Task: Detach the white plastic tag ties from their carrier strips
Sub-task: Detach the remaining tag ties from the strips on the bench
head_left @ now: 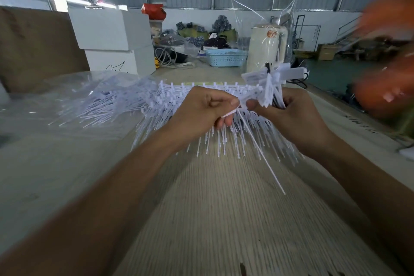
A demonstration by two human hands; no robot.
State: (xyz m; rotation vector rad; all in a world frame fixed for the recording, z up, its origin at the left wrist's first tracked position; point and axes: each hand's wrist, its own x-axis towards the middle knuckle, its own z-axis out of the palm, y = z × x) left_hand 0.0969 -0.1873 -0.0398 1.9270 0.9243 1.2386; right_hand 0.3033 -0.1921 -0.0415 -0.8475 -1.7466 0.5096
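In the middle of the frame, the left hand (201,110) pinches one white tie (257,148); the right hand (293,114) grips a bunch of loose ties (273,83) above the worktop (224,208)

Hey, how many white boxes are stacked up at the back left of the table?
2. The upper box sits on the lower box, both behind the clear bag of ties. Others may be hidden behind them.

White tag ties (224,141), pale-blue lattice-patterned basket (226,58), red bag (153,11), ribbed beige table (224,208).
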